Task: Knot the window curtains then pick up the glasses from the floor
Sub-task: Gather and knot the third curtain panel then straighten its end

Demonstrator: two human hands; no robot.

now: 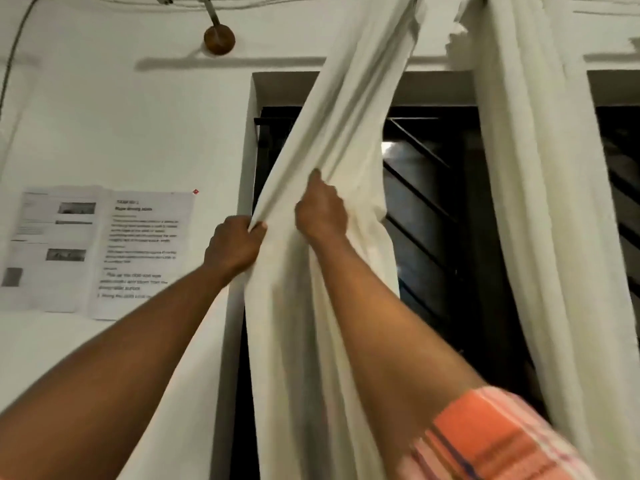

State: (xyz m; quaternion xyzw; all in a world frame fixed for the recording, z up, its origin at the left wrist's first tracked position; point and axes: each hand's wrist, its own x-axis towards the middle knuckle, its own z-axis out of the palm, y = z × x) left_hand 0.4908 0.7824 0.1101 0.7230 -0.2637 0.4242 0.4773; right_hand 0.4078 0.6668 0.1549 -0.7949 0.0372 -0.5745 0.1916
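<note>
A cream curtain panel (349, 126) hangs from the rod at the top and is pulled left across the dark window (433, 209). My left hand (235, 245) grips the panel's left edge, fingers curled into the cloth. My right hand (320, 209) is raised a little higher and grips gathered folds in the panel's middle. A second cream curtain panel (533, 168) hangs straight down to the right, untouched. The floor and the glasses are out of view.
White wall on the left carries taped printed sheets (100, 251). A brown round bracket (219, 39) holds the curtain rod above. The window has dark slanted bars behind the cloth.
</note>
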